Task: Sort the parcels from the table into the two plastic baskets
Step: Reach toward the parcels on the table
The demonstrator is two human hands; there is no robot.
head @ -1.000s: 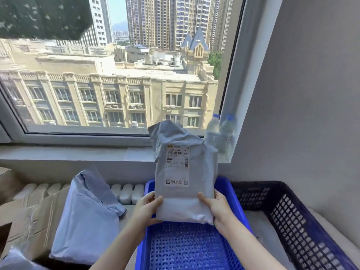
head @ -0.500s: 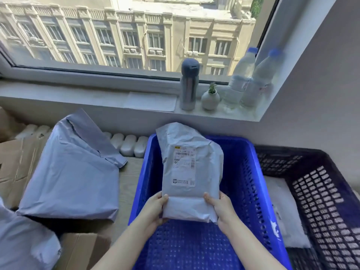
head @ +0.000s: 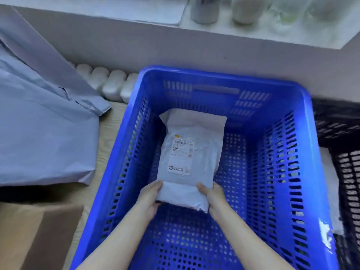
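The only print in view is on the white shipping label stuck to the grey parcel inside the blue basket. It carries a small yellow mark at its top left corner, a barcode strip below that, and a dark logo with two lines of characters near its bottom edge. All of it is too blurred to read.
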